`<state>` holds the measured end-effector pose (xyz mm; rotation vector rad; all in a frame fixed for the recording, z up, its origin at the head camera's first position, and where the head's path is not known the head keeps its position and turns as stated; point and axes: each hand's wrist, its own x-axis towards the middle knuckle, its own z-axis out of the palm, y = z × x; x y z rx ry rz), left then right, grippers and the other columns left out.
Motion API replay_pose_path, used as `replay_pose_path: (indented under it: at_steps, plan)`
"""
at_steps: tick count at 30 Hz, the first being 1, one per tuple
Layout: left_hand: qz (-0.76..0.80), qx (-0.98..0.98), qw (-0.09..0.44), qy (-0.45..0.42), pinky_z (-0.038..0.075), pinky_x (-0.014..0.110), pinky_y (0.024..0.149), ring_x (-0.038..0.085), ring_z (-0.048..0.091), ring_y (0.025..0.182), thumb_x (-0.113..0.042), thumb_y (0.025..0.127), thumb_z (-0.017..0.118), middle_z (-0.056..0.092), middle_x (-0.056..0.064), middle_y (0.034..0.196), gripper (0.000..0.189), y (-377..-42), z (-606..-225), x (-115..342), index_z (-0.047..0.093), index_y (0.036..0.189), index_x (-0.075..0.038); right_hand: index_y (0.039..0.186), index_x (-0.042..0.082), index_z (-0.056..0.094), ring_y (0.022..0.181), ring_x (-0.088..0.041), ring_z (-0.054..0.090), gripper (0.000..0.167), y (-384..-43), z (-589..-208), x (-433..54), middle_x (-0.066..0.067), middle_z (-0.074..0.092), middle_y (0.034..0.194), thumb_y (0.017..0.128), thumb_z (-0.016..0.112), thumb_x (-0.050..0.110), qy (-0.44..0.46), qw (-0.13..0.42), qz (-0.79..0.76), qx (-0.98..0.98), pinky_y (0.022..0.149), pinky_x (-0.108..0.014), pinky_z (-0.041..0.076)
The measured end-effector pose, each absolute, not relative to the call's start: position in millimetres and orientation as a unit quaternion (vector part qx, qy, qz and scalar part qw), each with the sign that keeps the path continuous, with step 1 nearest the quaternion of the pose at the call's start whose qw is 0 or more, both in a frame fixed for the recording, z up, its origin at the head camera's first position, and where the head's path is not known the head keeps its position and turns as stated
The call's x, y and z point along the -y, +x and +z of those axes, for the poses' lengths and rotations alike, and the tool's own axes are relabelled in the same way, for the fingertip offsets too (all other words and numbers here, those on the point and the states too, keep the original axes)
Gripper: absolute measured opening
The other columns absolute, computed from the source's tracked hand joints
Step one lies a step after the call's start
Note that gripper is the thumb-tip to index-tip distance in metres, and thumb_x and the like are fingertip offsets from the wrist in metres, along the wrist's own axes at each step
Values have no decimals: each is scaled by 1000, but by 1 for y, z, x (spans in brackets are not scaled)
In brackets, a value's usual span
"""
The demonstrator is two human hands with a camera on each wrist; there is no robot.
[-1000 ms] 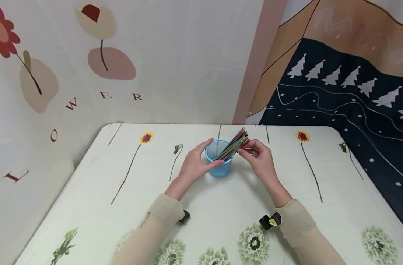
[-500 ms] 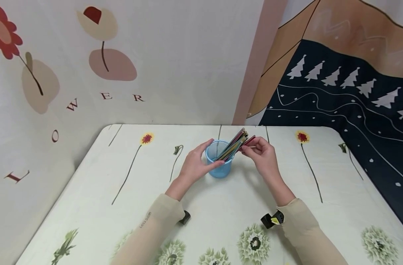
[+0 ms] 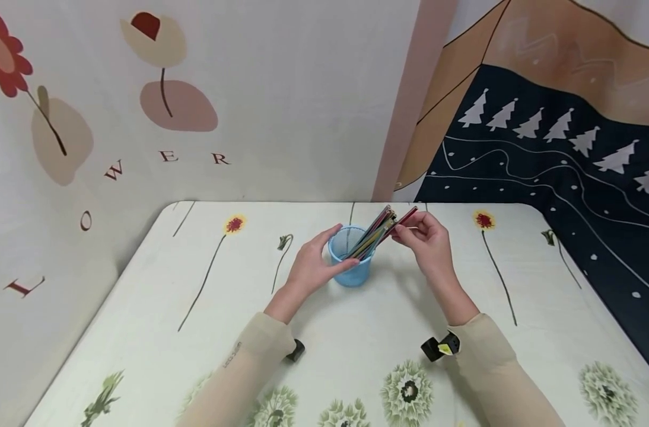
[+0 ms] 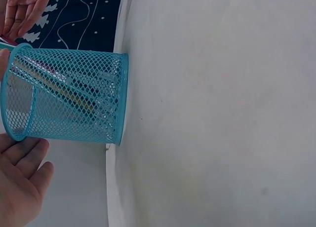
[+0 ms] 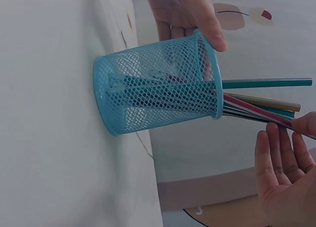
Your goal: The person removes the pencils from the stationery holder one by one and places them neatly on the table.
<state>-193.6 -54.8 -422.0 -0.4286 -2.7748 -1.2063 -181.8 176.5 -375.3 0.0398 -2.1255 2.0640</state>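
A blue mesh pen holder stands upright on the table with a bundle of colored pencils leaning to its right side. My left hand grips the holder from the left, thumb on the near rim and fingers round the far side. In the right wrist view a teal pencil juts from the rim apart from the others. My right hand pinches a red pencil between thumb and fingers; its upper end stands above the bundle, its lower part still inside the holder. The mesh partly veils the lower pencil ends.
A white tablecloth printed with flowers and dandelions covers the table. Behind it hangs a pale printed curtain, and a dark cloth with white trees hangs on the right. A small black device is worn on the right wrist.
My right hand has moved slightly up and right, drawing the red pencil higher out of the holder. My left hand and the holder have stayed about where they were.
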Motion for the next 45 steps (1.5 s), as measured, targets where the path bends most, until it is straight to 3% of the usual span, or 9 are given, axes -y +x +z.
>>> replay_pose_path:
  at_steps: [9, 45]
  plan:
    - [-398, 903, 45, -156, 43, 47, 115, 26, 47, 142, -50, 79, 80, 50, 5, 152, 85, -196, -422, 57, 46, 150, -18, 99, 17, 58, 80, 1, 71, 13, -182, -368, -179, 13, 68, 89, 96, 64, 5, 3, 109, 697, 709, 77, -19, 60]
    - [-407, 901, 40, -144, 44, 48, 113, 26, 48, 141, -50, 79, 81, 52, 5, 151, 84, -194, -423, 57, 47, 149, -19, 99, 12, 61, 80, -7, 72, 11, -184, -333, -197, 0, 71, 93, 93, 68, 6, -1, 168, 749, 641, 75, -21, 61]
